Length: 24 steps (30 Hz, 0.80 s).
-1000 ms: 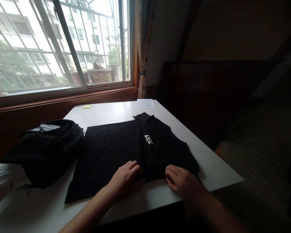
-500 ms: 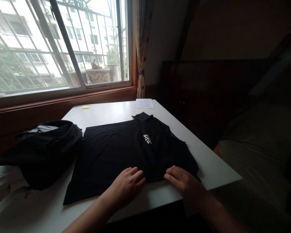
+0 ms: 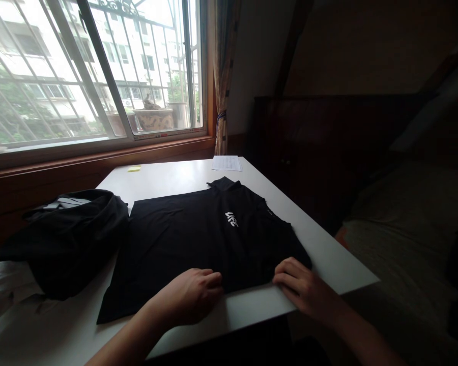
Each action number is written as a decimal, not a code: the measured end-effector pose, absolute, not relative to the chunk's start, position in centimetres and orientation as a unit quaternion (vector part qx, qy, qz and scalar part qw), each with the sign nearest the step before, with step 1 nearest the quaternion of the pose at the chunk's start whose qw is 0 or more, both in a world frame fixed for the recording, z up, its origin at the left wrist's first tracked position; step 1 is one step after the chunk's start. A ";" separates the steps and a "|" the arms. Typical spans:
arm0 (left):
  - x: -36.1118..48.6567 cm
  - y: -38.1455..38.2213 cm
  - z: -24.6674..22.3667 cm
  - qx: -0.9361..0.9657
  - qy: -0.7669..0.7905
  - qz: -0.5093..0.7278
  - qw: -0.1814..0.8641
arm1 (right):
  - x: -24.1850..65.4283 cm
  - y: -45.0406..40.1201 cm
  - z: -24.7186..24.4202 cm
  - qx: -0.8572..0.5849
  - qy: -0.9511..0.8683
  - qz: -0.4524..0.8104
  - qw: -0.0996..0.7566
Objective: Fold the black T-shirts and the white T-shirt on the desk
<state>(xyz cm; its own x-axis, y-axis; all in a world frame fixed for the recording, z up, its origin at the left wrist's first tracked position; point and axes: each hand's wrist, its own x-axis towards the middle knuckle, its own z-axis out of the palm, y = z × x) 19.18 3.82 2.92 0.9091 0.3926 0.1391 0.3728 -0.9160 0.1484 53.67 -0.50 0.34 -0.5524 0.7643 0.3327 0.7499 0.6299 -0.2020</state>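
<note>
A black collared shirt (image 3: pixel 175 239) with white lettering lies spread sideways over the white table (image 3: pixel 252 310), its collar toward the far side. At its near edge my left hand (image 3: pixel 198 295) is closed, fingers curled on the fabric around the middle. My right hand (image 3: pixel 299 284) pinches the same edge farther right, close to the sleeve end. The fingertips of both hands are partly hidden against the dark cloth.
To the left sits a heap of black and white clothing (image 3: pixel 72 239). Papers (image 3: pixel 227 163) and a yellow note (image 3: pixel 134 168) lie at the table's far end, below a barred window (image 3: pixel 156 66) and a tied curtain (image 3: pixel 222 101).
My right hand has moved right along the shirt's near edge. My left hand has shifted slightly left and nearer to me. The near edge between them lies straighter.
</note>
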 end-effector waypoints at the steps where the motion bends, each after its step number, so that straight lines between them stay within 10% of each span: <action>1: 19.2 3.9 3.1 0.976 0.191 0.083 0.066 | 54.1 -0.5 0.1 -0.436 -0.877 0.026 0.200; 24: 21.8 6.5 0.4 0.979 0.128 0.091 0.132 | 57.2 -1.5 -0.5 -0.553 -0.776 0.003 0.303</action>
